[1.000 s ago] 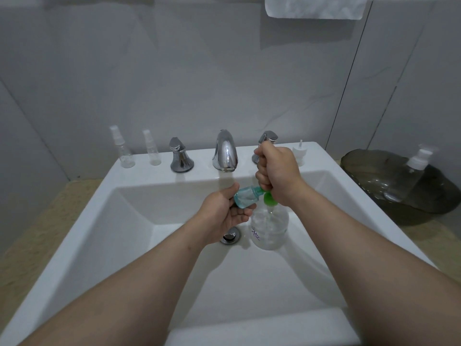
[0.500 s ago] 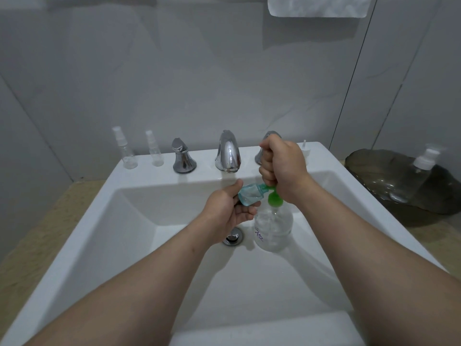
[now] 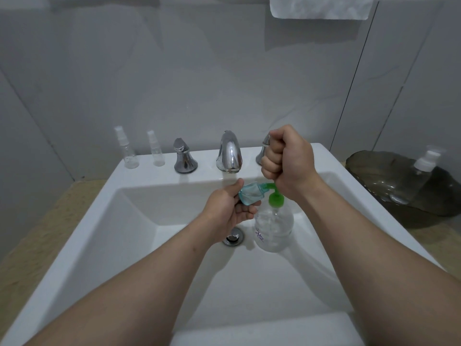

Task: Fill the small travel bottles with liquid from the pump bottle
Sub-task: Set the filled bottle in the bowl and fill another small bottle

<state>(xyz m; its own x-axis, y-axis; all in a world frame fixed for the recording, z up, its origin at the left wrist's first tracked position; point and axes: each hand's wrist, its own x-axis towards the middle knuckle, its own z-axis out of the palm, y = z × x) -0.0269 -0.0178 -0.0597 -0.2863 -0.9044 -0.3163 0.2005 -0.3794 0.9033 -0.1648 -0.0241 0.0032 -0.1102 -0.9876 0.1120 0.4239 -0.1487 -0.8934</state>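
Head view: a rounded, clear plastic pump bottle (image 3: 273,228) with a green pump head stands in the glossy white sink (image 3: 139,221) beside the chrome drain (image 3: 233,237). It is largely full of clear liquid. The left hand (image 3: 228,208) grips a small translucent teal travel bottle (image 3: 250,194), tilted on its side with its mouth at the green nozzle; its fill level cannot be told. The right hand (image 3: 289,161) is clenched in a fist over the pump top. Two clear spray bottles (image 3: 124,151) stand on the ledge, left of the chrome faucet (image 3: 229,153).

Left hand (image 3: 228,208) palm-up, fingers curled, right hand (image 3: 287,161) fisted above it
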